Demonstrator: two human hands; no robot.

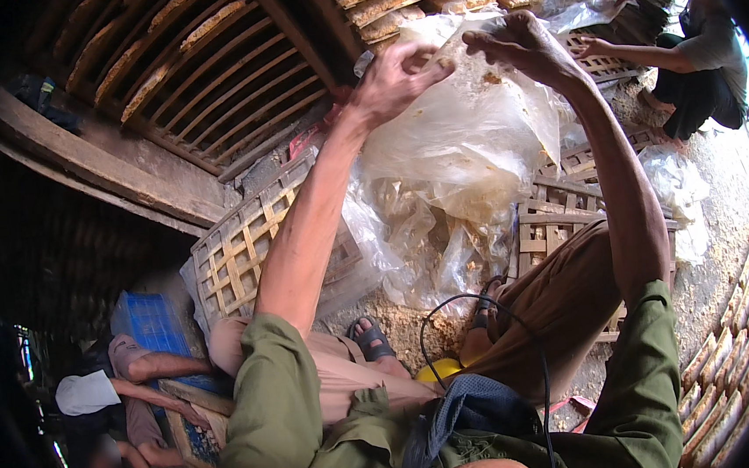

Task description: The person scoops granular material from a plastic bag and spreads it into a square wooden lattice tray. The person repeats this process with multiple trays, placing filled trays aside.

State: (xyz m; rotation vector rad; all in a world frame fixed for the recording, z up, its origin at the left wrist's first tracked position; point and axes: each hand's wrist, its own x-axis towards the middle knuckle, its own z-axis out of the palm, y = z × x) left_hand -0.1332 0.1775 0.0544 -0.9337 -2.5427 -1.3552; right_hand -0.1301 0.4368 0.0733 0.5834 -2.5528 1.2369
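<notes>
My left hand [393,83] and my right hand [523,51] are raised at the upper middle, their fingers curled on a large, crumpled clear plastic sheet [464,139] flecked with brown crumbs. The sheet hangs between my forearms over more crumpled plastic near my sandalled feet. A slatted wooden tray [239,245] lies left of the plastic, and more lattice trays [554,224] lie to its right. A small yellow object [438,370] shows between my legs, partly hidden.
Co-workers are at the upper right [700,67] and lower left [92,393], the latter beside a blue crate [148,318]. Stacked filled bags [383,4] stand behind the plastic, a wooden rack [195,81] at upper left, and rows of similar bags [735,346] at lower right.
</notes>
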